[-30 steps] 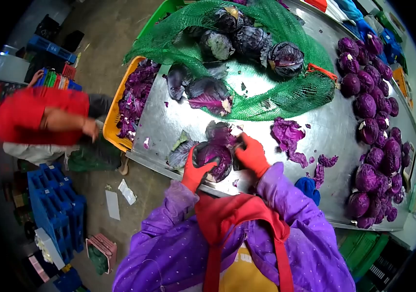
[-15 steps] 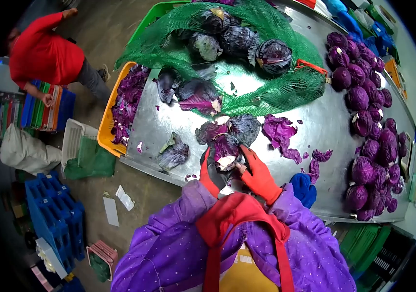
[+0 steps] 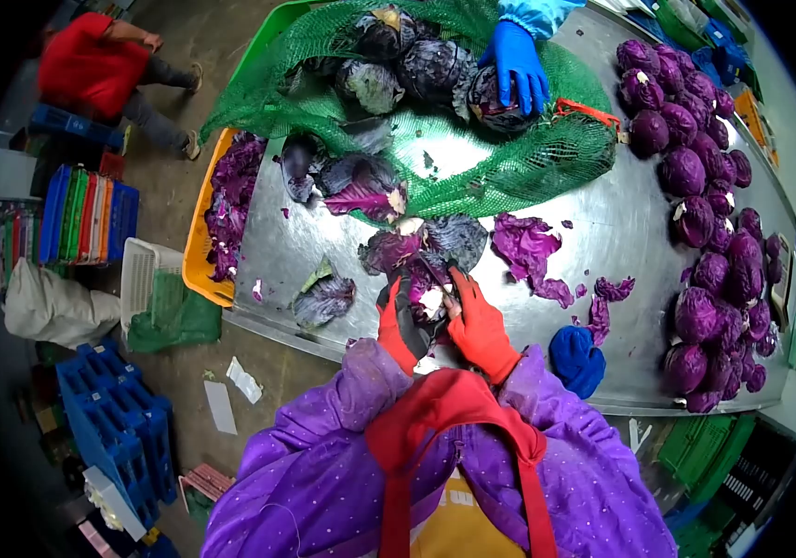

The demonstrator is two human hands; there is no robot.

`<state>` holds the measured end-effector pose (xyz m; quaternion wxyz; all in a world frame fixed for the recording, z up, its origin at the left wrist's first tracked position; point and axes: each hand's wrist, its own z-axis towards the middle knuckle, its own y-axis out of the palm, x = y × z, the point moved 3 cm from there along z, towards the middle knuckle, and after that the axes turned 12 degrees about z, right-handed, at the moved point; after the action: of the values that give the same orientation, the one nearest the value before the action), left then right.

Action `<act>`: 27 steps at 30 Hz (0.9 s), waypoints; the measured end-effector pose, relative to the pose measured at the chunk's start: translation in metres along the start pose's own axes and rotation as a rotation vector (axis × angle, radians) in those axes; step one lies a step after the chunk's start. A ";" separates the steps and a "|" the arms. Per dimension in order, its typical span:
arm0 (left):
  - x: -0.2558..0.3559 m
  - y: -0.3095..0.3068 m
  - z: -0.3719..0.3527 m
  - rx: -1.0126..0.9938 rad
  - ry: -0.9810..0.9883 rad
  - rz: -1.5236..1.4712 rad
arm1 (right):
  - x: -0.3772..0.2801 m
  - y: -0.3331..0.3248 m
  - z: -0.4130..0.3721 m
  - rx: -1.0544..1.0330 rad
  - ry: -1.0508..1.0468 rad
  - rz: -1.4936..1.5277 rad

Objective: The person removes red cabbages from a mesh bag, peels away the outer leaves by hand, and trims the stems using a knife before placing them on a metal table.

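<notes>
Near the front edge of the metal table (image 3: 300, 237), my left hand (image 3: 402, 325) in a red and black glove grips a red cabbage (image 3: 428, 284) from its left side. My right hand (image 3: 480, 325), in a red glove, holds the same cabbage from the right, its fingers beside the pale stem end. Loose outer leaves (image 3: 458, 242) lie just beyond it. Farther up, dark unpeeled cabbages (image 3: 435, 70) rest on a green net (image 3: 547, 167). A co-worker's blue-gloved hand (image 3: 517, 70) lies on one of them.
Peeled purple cabbages (image 3: 686, 172) are piled along the right side. An orange crate (image 3: 200, 251) of leaves stands at the left edge. A blue cloth bundle (image 3: 576, 361) lies by my right sleeve. A person in red (image 3: 95, 70) is at the upper left.
A co-worker's blue-gloved hand has come in at the top onto a dark cabbage. The person in red has moved. My hands remain around the cabbage, and the view has shifted slightly.
</notes>
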<state>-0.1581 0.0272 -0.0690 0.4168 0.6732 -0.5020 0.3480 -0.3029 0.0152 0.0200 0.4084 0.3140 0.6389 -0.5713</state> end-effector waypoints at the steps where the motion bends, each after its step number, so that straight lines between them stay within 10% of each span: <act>1: 0.002 0.002 -0.001 0.004 -0.017 -0.034 | 0.006 -0.001 0.005 0.014 0.080 0.091; 4: 0.005 0.008 -0.003 -0.005 -0.116 -0.212 | 0.012 -0.015 0.034 0.080 0.343 0.325; 11: 0.057 -0.003 -0.019 -0.110 -0.405 -0.431 | 0.053 -0.019 0.046 0.104 0.224 0.374; 17: 0.062 -0.016 -0.038 0.236 0.245 0.452 | -0.021 -0.031 0.011 -0.100 0.092 0.279; 19: 0.067 -0.021 -0.031 0.189 0.202 0.419 | 0.000 -0.043 0.025 -0.064 0.431 0.256; 21: 0.074 -0.023 -0.028 0.128 0.197 0.343 | 0.077 -0.041 0.033 0.089 0.359 0.317; 27: 0.091 -0.025 -0.011 0.059 0.142 0.585 | -0.021 -0.044 0.039 0.011 0.019 0.136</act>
<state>-0.1117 0.0058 0.0106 0.3132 0.4858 -0.6339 0.5139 -0.3246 -0.0281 0.0592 0.4383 0.3643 0.6169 -0.5428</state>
